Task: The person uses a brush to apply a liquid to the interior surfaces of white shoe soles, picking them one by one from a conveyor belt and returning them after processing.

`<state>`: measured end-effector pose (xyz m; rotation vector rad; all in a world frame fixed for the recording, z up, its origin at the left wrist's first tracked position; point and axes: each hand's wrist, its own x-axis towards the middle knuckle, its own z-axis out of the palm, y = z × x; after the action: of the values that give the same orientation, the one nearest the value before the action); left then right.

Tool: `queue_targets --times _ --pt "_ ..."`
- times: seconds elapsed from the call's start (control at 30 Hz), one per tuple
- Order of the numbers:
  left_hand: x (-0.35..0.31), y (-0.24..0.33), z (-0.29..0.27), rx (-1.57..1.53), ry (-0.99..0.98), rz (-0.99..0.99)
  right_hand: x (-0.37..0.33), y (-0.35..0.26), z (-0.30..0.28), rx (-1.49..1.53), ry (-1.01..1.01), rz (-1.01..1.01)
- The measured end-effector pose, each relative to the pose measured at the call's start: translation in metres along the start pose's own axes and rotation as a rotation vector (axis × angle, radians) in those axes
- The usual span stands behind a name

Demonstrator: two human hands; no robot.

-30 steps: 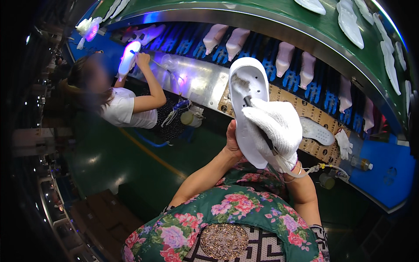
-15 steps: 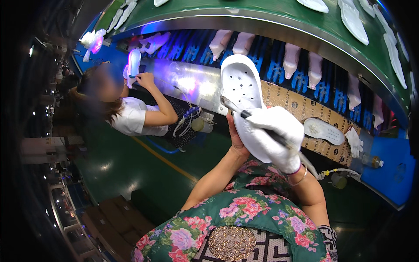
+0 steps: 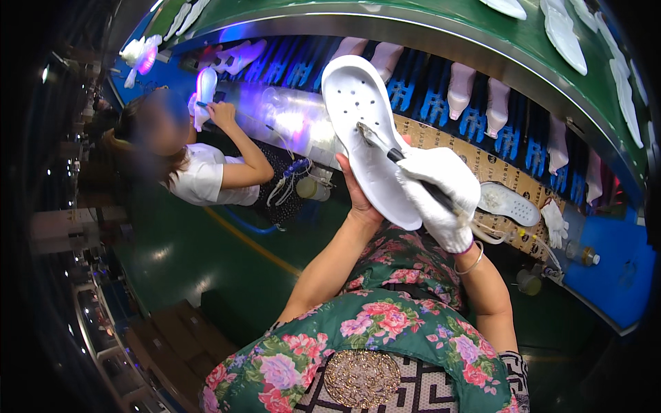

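Note:
My bare left hand (image 3: 359,191) is wrapped round the edge of a white shoe sole (image 3: 357,89), holding it up in front of me. Small dark holes dot its wide far end. In a white glove, my right hand (image 3: 441,193) grips a brush (image 3: 378,142) with a black collar and a thin hose trailing from its rear. The bristle tip rests on or just over the middle of the sole, below the holes. My left fingertips are partly hidden beneath the sole.
Cardboard covers part of the bench, with another sole (image 3: 509,204) and a white glove (image 3: 554,224) on it. Pink shoe lasts (image 3: 461,89) hang over blue racks. Above runs a green conveyor (image 3: 441,17) carrying white soles. At left, a co-worker (image 3: 206,172) brushes a sole.
The sole has shifted up and left in my left hand and now shows more of its inner face. The brush tip has moved from the sole's left edge to its middle.

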<state>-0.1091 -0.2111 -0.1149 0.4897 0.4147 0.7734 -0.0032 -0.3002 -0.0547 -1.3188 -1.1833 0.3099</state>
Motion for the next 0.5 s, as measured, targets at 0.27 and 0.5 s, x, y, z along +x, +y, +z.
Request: queue_targets --times 0.27,0.5 --pt "0.012 0.0 -0.024 -0.341 -0.164 -0.105 0.003 0.004 0.005 0.186 -0.093 0.035" --pt "0.018 0.005 -0.021 -0.388 -0.295 -0.232 -0.007 -0.007 0.004 -0.18 -0.247 -0.185"
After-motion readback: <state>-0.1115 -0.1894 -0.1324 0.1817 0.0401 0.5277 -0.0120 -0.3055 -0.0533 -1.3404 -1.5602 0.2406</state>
